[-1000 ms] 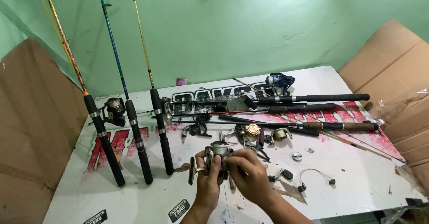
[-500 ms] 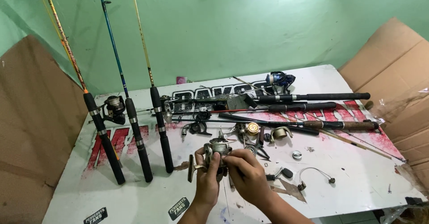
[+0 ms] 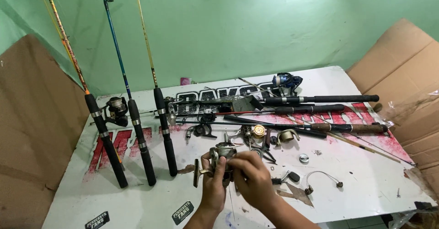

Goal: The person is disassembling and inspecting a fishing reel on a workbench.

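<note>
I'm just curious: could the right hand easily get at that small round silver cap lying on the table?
Probably yes. The right hand is busy on the reel, but the silver cap lies just to its right on the white table, with nothing between them.

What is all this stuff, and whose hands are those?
The picture comes from a camera worn on a person's head, looking down, so the hands are that person's own. The left hand and right hand together hold a small metal fishing reel with a handle sticking out to the side. Underneath is a white table with red lettering. Three fishing rods lean against the green wall, one with a reel. More rods lie flat at the back, with loose reel parts scattered in the middle. Brown cardboard stands at the sides.
</note>
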